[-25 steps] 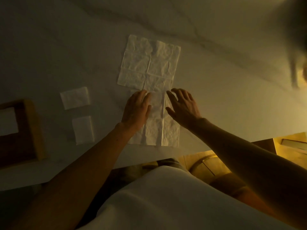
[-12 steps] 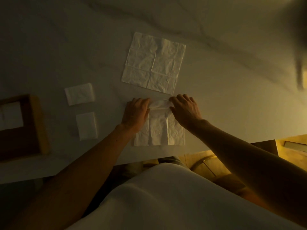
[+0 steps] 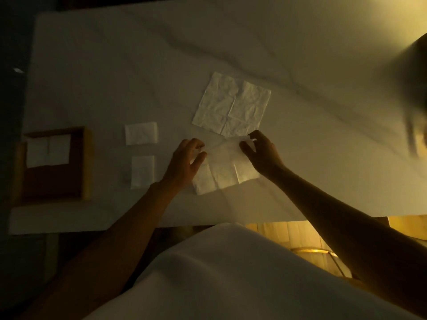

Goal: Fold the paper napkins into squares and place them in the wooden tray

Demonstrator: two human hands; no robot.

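Both hands are pinching the far edge of a paper napkin that lies near the front edge of the white table. The left hand grips the napkin's far left corner between thumb and fingers; the right hand grips the far right corner the same way, and that edge is lifted off the table and curled toward the person, while the near part of the napkin lies flat.

Just beyond it, almost touching the lifted edge, a second napkin lies fully spread out and creased into quarters.

To the left sit two small folded squares — one farther back, one closer to the front edge — apart from each other and from the hands.

At the table's left front corner stands the wooden tray, with folded white napkins in its far half — the dim light hides how many.
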